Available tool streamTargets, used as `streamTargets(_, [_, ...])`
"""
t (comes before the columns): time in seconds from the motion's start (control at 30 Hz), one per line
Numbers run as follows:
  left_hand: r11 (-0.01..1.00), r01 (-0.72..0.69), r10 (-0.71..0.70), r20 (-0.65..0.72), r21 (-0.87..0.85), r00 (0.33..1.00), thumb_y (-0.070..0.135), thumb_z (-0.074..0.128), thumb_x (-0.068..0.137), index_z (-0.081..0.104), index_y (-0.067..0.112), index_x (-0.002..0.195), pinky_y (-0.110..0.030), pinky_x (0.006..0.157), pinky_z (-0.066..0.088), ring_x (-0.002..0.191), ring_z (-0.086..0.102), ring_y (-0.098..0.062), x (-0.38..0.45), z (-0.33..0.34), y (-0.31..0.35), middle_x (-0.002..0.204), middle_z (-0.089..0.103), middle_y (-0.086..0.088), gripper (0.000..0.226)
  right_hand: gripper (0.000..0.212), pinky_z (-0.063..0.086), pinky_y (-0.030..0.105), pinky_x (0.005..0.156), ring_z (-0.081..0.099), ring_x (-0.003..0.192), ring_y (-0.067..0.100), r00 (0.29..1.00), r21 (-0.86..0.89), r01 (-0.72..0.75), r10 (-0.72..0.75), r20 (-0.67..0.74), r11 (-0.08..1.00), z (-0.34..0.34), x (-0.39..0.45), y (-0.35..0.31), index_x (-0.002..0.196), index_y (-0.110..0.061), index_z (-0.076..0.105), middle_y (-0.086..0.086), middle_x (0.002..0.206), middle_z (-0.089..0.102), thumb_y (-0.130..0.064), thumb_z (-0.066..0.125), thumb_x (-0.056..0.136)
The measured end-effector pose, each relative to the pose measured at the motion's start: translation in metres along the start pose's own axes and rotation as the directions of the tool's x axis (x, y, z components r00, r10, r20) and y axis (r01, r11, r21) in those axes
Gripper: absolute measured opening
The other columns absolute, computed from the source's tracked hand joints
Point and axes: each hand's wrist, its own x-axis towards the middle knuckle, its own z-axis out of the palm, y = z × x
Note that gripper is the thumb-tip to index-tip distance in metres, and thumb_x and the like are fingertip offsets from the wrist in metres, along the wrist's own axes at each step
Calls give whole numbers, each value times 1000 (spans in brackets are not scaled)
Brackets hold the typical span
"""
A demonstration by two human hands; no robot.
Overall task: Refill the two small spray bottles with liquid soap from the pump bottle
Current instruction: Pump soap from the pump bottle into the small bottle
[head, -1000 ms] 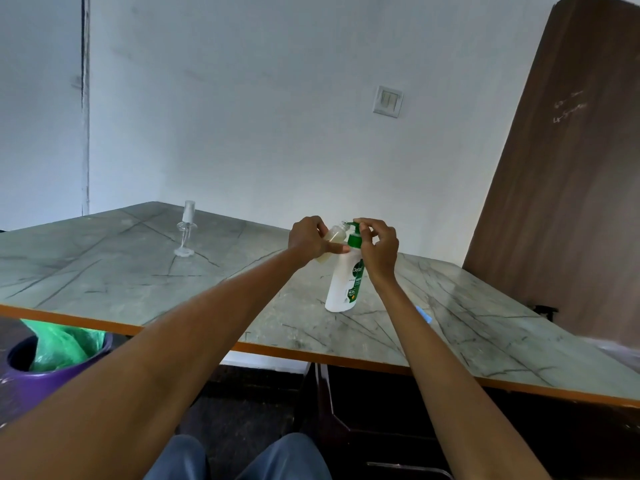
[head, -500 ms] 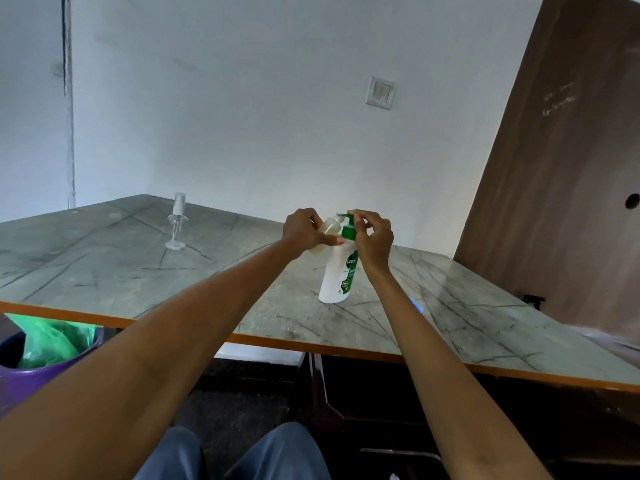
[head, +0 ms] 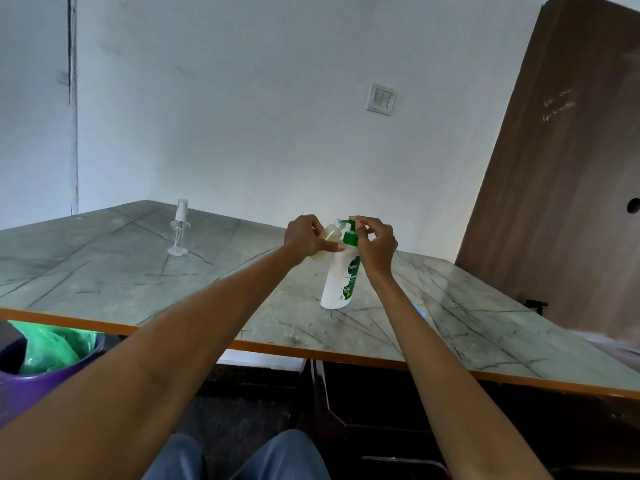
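Green pump head [head: 350, 233] is being pressed by your right hand [head: 375, 245]; your left hand [head: 304, 237] is gripping the small bottle [head: 327, 242], tilted at the spout above the table [head: 104, 271]. Next, keep its mouth aligned.

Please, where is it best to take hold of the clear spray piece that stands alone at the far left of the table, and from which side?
Probably pinch the spray piece at its narrow neck under the white cap, coming from above or its near side. It stands upright on a small flared foot, so a sideways push could tip it.
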Motion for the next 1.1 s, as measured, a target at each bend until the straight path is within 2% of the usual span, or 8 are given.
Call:
streamTargets(0.2, [1000,-4,4,-15,-1,1000,33,88,55,45,22,64,-21,57,40,81,52,-17,0,0,1,87,58,-3,46,19,37,47,99,59,97,21,1000,3,15,-14,-10,1000,2,3,2,96,-19,72,-4,105,70,-17,54,90])
streamTargets(0.33, [1000,7,-7,-3,-14,1000,33,88,56,45,21,64,-20,55,39,81,52,-17,0,2,-1,83,57,-1,45,20,31,38,96,58,96,22,999,-36,6,-8,-41,999,5,-1,4,97,-19,72,-4,105,70,-15,54,90])
streamTargets(0.5, [1000,9,-9,-9,-11,1000,33,88,55,45,21,64,-20,56,39,81,52,-16,0,-2,-1,87,58,-3,45,19,21,29,88,56,98,16,1000,-67,-1,1,2,998,1,6,4,98,-23,72,-8,107,69,-20,54,90])
streamTargets(0.87, [1000,-8,8,-17,-19,1000,33,87,56,44,20,64,-20,55,39,80,51,-17,-2,1,0,86,57,-4,46,17,22,30,90,58,94,14,1000,-82,-15,15,-2,997,-3,2,3,97,-23,72,-7,106,69,-24,55,91])
streamTargets(1.0, [1000,-17,17,-25,-12,1000,34,87,57,44,21,64,-20,56,38,80,50,-16,-2,0,0,85,56,-2,45,6,29,36,94,57,80,8,998,-48,-67,68,19,997,-10,12,-9,79,-23,66,-12,87,67,-22,64,84])
streamTargets(1.03, [1000,-15,15,-24,-18,1000,34,87,57,44,21,64,-20,56,37,79,49,-16,-2,-2,0,83,55,-1,45,10,33,37,93,57,77,8,997,-28,-68,68,29,997,-11,16,-12,74,-24,62,-14,82,65,-20,65,82])
streamTargets(1.1, [998,-9,9,-12,-59,1000,31,87,58,44,21,64,-19,54,37,74,48,-13,-1,-4,-2,74,52,4,44,12,43,29,84,56,73,7,997,75,-78,76,32,994,-14,23,-13,76,-21,58,-16,76,60,-16,67,81])
